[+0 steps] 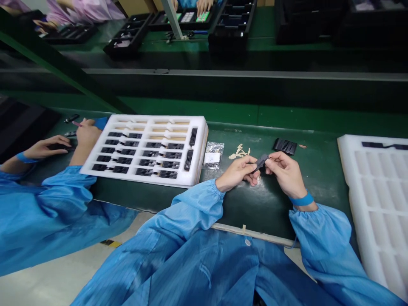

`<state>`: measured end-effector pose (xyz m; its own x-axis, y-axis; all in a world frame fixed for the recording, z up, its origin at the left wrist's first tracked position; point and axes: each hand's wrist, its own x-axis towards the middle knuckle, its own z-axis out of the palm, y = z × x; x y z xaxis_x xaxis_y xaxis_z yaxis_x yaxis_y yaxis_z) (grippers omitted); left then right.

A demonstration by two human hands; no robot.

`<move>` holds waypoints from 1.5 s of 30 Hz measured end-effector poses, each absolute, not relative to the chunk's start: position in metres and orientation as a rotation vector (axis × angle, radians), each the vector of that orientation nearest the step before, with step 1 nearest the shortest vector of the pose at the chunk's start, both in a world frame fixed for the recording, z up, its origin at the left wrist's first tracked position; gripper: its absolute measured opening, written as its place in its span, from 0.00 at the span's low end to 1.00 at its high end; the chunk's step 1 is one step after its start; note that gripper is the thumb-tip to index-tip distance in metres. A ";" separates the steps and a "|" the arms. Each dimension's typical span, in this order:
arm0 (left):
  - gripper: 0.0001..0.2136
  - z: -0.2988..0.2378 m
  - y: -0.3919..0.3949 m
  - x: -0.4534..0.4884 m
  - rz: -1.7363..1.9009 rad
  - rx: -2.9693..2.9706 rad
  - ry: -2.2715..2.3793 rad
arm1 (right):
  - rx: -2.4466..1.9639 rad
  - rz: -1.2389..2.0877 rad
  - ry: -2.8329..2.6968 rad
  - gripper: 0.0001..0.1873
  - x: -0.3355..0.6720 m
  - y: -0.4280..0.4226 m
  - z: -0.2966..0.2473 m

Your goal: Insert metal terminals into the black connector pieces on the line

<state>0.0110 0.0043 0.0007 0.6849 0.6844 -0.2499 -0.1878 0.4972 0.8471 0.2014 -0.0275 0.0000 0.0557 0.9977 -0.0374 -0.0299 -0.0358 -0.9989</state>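
Observation:
Between my two hands is a small dark grey plastic part point(262, 161), held just above the green bench. My left hand point(239, 171) pinches its left end between thumb and fingers. At its other end, the thumb and forefinger of my right hand point(284, 169) close on it. Under my hands lies a small pale piece point(258, 180), partly hidden. Several thin beige pieces point(239, 151) are scattered behind my left hand. A black slotted part point(284, 146) rests on the bench behind my right hand.
A white foam tray point(142, 142) with black parts in its slots stands at left. Beside it lies a clear plastic bag point(213, 155). Another foam tray point(376, 170) is at right. A co-worker's hands point(86, 138) work further left. Black bins point(232, 21) line the far bench.

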 end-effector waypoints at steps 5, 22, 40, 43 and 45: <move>0.19 0.005 0.004 0.008 0.490 0.729 0.561 | -1.081 1.323 -1.109 0.11 0.202 -0.030 -0.003; 0.16 0.004 0.006 0.008 0.455 0.602 0.547 | -1.188 1.108 -1.108 0.13 0.204 -0.028 -0.002; 0.15 0.002 0.005 0.007 0.427 0.621 0.562 | -1.247 0.968 -1.067 0.15 0.206 -0.028 0.006; 0.15 0.003 0.005 0.007 0.429 0.622 0.561 | -1.285 0.968 -1.116 0.16 0.203 -0.029 0.013; 0.14 0.003 0.005 0.007 0.429 0.628 0.555 | -1.314 0.960 -1.139 0.17 0.201 -0.030 0.017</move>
<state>0.0074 0.0053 0.0030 0.7717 0.5299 -0.3517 -0.2062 0.7317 0.6497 0.2007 -0.0299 0.0173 0.2106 0.9747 0.0756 0.0905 0.0576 -0.9942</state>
